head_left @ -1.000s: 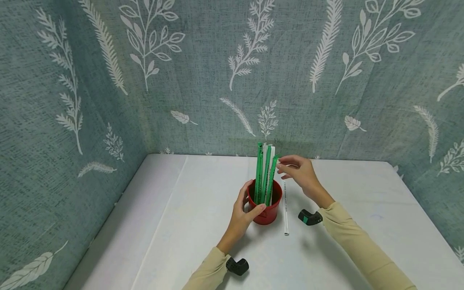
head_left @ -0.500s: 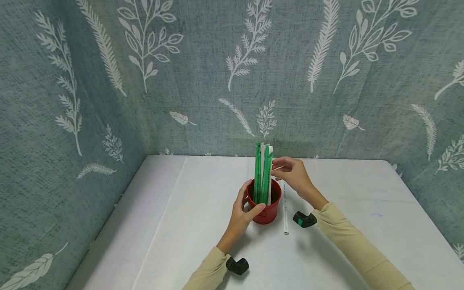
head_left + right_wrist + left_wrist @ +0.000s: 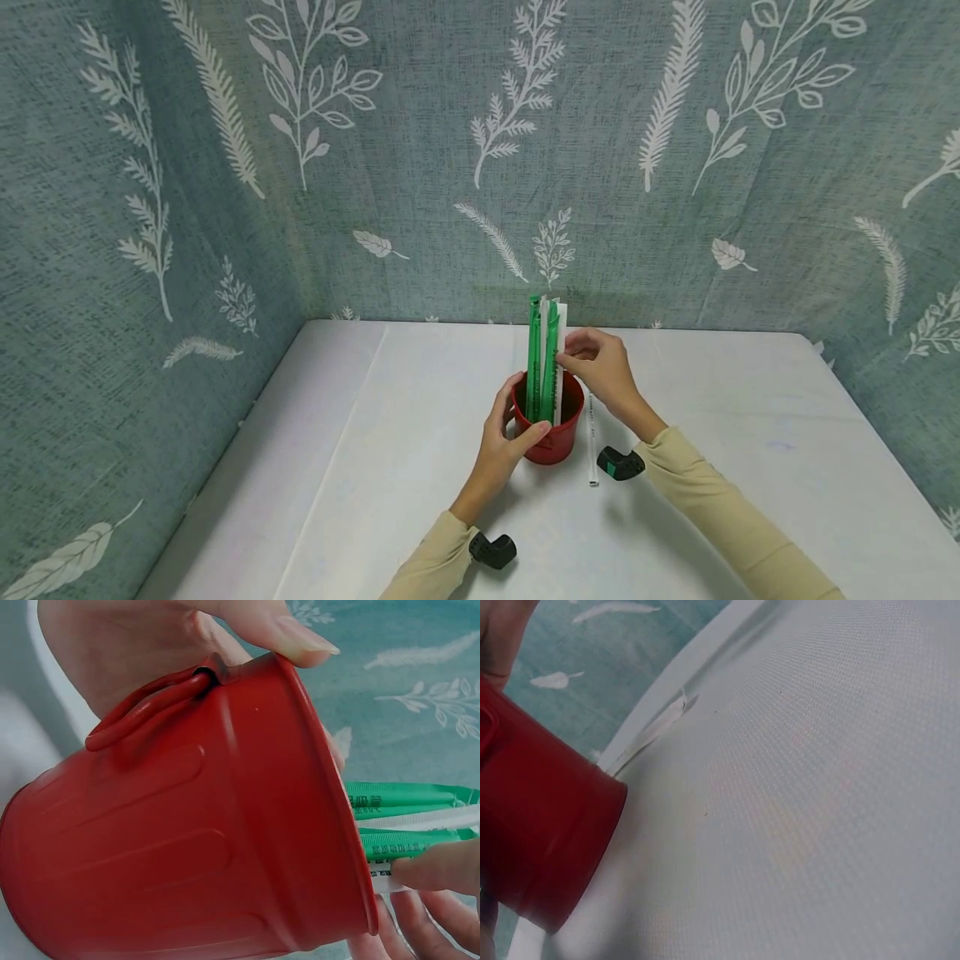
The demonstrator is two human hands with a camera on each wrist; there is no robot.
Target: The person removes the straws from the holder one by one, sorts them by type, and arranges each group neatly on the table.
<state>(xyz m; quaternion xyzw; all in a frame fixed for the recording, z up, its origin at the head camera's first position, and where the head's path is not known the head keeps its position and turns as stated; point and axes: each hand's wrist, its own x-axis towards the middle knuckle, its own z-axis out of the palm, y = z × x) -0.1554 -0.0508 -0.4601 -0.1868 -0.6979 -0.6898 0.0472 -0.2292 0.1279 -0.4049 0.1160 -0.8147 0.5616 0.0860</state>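
overhead first: the left hand (image 3: 504,437) grips the red bucket (image 3: 551,433) near the middle of the white table (image 3: 360,467), thumb hooked over the near rim, fingers curled round the far side. the bundle of green and white wrapped straws (image 3: 546,358) stands upright inside it. the right hand (image 3: 603,371) pinches one straw at the right edge of the bundle, fingertips closed on the wrapper. one second ago that straw leaned out to the right, apart from the rest; it now stands upright against the others, and the right hand has come down and in with it. judgement: this straw is seated in the bucket and the insertion step is essentially done. one loose white straw (image 3: 592,442) lies flat on the table just right of the bucket

left wrist view: only the bucket wall (image 3: 540,840) and the bare table surface (image 3: 817,787) show; a sliver of hand sits at the upper left corner, finger position cannot be told here

right wrist view: the bucket (image 3: 187,825) fills the frame with its handle (image 3: 150,709) folded against the wall. the left thumb (image 3: 262,622) presses on the rim. straws (image 3: 405,821) project from the mouth, and the right fingertips (image 3: 439,866) pinch the nearest white one
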